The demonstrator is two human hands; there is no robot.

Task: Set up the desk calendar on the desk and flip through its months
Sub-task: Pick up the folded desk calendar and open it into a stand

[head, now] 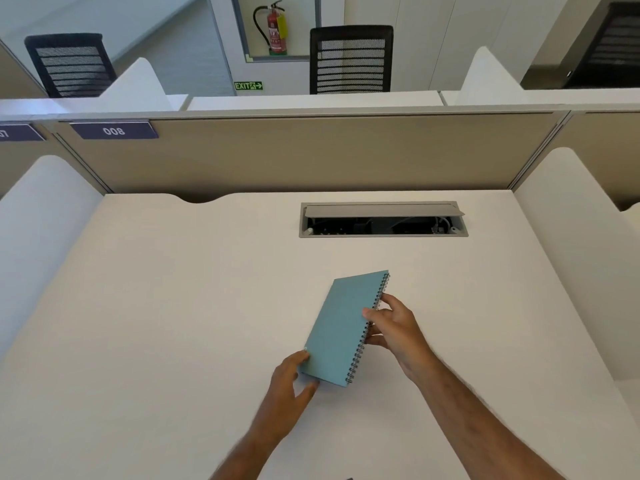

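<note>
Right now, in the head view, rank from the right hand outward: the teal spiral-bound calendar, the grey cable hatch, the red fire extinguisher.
1. Teal spiral-bound calendar: gripped by the right hand at its spiral edge.
2. Grey cable hatch: set into the desk, ahead.
3. Red fire extinguisher: far wall, left.

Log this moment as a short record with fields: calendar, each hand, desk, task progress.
calendar: teal spiral-bound desk calendar, closed, tilted, coil on its right edge
left hand: grips the calendar's near-left corner
right hand: grips the coil edge
desk: white; cable hatch at the back, lid ajar
task progress: calendar not yet stood up, no month showing
</note>
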